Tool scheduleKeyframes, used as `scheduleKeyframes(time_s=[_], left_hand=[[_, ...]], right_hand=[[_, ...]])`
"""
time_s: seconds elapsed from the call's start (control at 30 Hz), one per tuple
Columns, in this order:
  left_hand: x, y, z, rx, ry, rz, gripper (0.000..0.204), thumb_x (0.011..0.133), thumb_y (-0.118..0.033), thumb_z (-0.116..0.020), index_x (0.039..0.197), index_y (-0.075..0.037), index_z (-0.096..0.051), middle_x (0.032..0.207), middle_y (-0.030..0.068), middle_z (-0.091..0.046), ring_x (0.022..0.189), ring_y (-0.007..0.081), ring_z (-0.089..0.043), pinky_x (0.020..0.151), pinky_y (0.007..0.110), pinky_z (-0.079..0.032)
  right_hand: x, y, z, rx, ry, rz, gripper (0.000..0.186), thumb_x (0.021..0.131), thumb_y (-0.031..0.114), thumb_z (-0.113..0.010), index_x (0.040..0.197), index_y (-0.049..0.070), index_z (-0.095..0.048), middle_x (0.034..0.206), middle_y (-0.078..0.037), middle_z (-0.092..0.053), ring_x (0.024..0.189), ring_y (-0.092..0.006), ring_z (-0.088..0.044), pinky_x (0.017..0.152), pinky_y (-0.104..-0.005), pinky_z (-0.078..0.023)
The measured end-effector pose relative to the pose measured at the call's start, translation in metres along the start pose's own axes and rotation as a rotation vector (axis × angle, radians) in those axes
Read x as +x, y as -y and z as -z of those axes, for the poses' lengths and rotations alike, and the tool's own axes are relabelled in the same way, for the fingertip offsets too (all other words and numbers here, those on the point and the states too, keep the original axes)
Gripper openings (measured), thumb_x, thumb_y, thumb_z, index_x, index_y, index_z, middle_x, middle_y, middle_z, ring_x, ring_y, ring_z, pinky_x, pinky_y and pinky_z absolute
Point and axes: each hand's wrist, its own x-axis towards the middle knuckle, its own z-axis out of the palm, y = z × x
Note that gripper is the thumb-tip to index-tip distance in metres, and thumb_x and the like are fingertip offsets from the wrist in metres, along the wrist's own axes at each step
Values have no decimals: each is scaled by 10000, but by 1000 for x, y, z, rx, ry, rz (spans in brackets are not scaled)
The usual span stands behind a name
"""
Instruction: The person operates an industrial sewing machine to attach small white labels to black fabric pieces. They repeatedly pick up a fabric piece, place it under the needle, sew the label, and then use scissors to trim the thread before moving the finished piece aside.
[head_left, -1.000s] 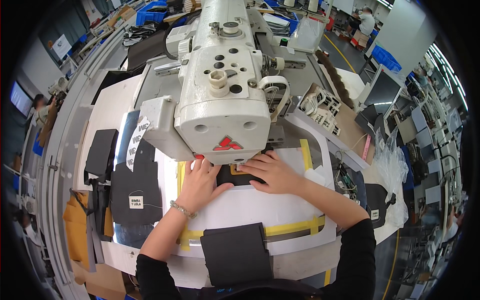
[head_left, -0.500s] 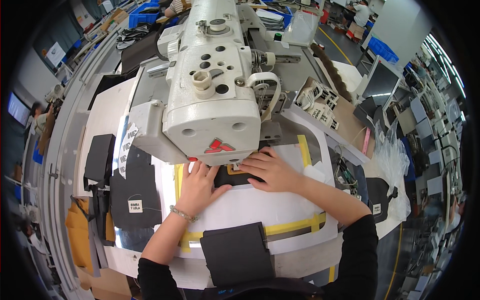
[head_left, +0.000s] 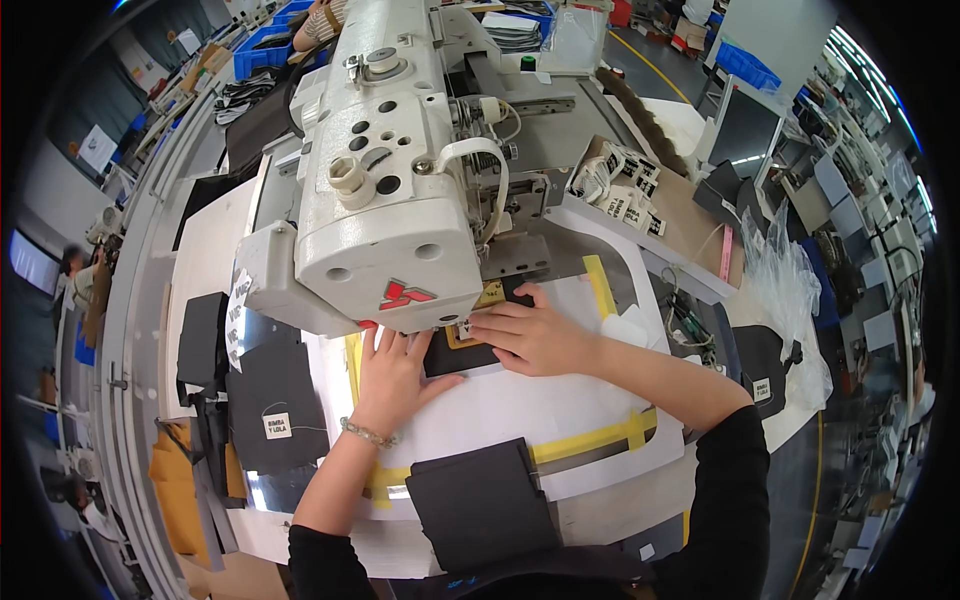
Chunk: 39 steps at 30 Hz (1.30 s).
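Note:
My left hand (head_left: 392, 375) lies flat, fingers spread, on a white template sheet (head_left: 500, 405) edged with yellow tape, just under the head of a white industrial sewing machine (head_left: 385, 200). My right hand (head_left: 535, 335) presses flat on a small black fabric piece (head_left: 455, 355) set in the sheet's cut-out, below the needle area. Both hands touch that black piece and grip nothing. A bracelet sits on my left wrist. A larger black fabric piece (head_left: 480, 495) lies on the sheet close to my body.
A stack of black fabric pieces with a white tag (head_left: 270, 405) lies at the left. Small labelled packets (head_left: 620, 185) sit in a box at the right of the machine. More black pieces (head_left: 765, 365) and a clear bag lie far right. Another person's arm (head_left: 320, 25) shows at the top.
The view has shifted so the machine head and my hands sit lower and larger in the picture. Both hands stay flat on the sheet and black piece.

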Motion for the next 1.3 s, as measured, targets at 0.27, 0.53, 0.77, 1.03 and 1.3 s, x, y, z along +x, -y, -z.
scheduleKeyframes(time_s=[0.27, 0.53, 0.77, 1.03, 1.3], left_hand=[[4, 1, 2, -16, -7, 48, 820, 692, -607, -752, 1287, -72, -572, 1184, 161, -578, 1173, 363, -478, 1006, 499, -330], [16, 7, 2, -121, 70, 141, 771, 706, -586, -748, 1244, -55, -596, 1215, 150, -584, 1182, 336, -477, 998, 485, -301], [15, 9, -4, -23, 0, 87, 750, 695, -595, -753, 1220, -75, -625, 1212, 133, -587, 1116, 330, -532, 883, 448, -401], [12, 6, -3, -41, 46, 148, 743, 703, -611, -732, 1215, -81, -633, 1210, 133, -593, 1135, 323, -530, 946, 509, -333], [11, 4, -5, -31, 48, 164, 752, 713, -636, -710, 1177, -48, -647, 1219, 130, -585, 1135, 306, -536, 997, 519, -298]], right_hand=[[3, -5, -6, -39, -26, 29, 360, 822, 183, -660, 1178, 127, -648, 1264, -8, -617, 1130, -130, -568, 1011, -470, -303], [13, -20, -9, -76, -10, 22, 359, 819, 177, -647, 1174, 127, -645, 1224, -5, -626, 1125, -137, -569, 1005, -467, -301], [10, -19, -11, -74, -11, 22, 355, 830, 184, -633, 1181, 129, -642, 1214, -1, -622, 1151, -140, -551, 994, -478, -300], [8, -21, -7, -79, -3, 46, 344, 862, 307, -647, 1157, 130, -640, 1226, -6, -613, 1149, -146, -527, 998, -478, -293], [-3, -33, 8, -55, 69, 188, 372, 854, 313, -665, 1188, 151, -631, 1306, -16, -595, 1118, -162, -545, 957, -442, -341]])
